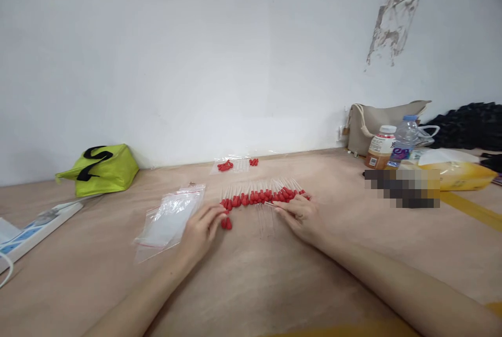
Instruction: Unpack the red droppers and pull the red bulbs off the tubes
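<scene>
My left hand (204, 224) pinches at a small red piece at its fingertips, just above two loose red pieces (226, 223) on the table. My right hand (300, 217) is closed on a thin white stick (270, 204) pointing left. Beyond both hands runs a row of red pieces (257, 197), with thin pale sticks standing out from their far side. A few clear thin sticks (265, 221) lie between the hands. What the right palm covers is hidden.
Clear zip bags (168, 219) lie left of my left hand. Against the wall are more red pieces (225, 165) on clear plastic. A green bag (104, 170) and a power strip (35, 235) sit left; bottles (381, 146), a grey bag (358, 128) and a yellow tissue pack (457, 175) sit right.
</scene>
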Available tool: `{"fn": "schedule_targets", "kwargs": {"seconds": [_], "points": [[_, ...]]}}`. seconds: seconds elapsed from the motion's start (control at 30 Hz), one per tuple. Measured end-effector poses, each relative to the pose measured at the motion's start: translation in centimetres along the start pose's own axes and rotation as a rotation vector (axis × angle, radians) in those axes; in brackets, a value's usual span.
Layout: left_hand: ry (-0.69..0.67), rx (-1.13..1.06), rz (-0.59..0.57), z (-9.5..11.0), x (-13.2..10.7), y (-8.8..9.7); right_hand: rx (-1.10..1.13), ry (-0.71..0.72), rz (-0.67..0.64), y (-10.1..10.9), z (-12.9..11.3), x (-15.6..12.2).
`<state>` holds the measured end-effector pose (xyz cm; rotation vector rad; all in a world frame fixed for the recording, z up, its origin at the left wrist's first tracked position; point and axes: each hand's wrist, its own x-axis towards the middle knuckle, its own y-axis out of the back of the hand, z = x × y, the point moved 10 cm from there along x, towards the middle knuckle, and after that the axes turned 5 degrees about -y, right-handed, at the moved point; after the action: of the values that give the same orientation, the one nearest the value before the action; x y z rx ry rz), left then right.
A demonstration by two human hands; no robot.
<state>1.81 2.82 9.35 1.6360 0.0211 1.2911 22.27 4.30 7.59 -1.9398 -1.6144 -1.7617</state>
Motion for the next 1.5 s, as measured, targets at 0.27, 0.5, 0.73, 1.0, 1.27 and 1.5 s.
{"fn": "schedule_targets", "kwargs": {"seconds": [0.27,0.5,0.73,1.0,1.27,1.5], "points": [[0.595,0.096,-0.088,-11.3,-2.1,2.2,-0.093,-0.062,-0.03,-1.8,0.2,0.7],[0.683,-0.137,-0.205,-11.4,-4.2,-2.0,-0.211,0.063,-0.078,-3.3,-1.0,0.4],[0.663,-0.177,-0.243,-10.3,-3.8,-2.5,-0.162,0.057,-0.255,-4.3,-1.6,0.2],[0.682,-0.141,-0.23,-10.2,-3.9,-2.2,-0.131,0.037,-0.27,-4.0,-1.5,0.0],[0.529,0.072,-0.196,-8.4,-1.4,-0.5,-0.125,-0.027,-0.195,-2.0,0.0,0.8],[0.047,0.182,-0.266,-2.0,4.2,-4.7,-0.182,0.085,-0.196,-1.3,0.1,0.8]]}}
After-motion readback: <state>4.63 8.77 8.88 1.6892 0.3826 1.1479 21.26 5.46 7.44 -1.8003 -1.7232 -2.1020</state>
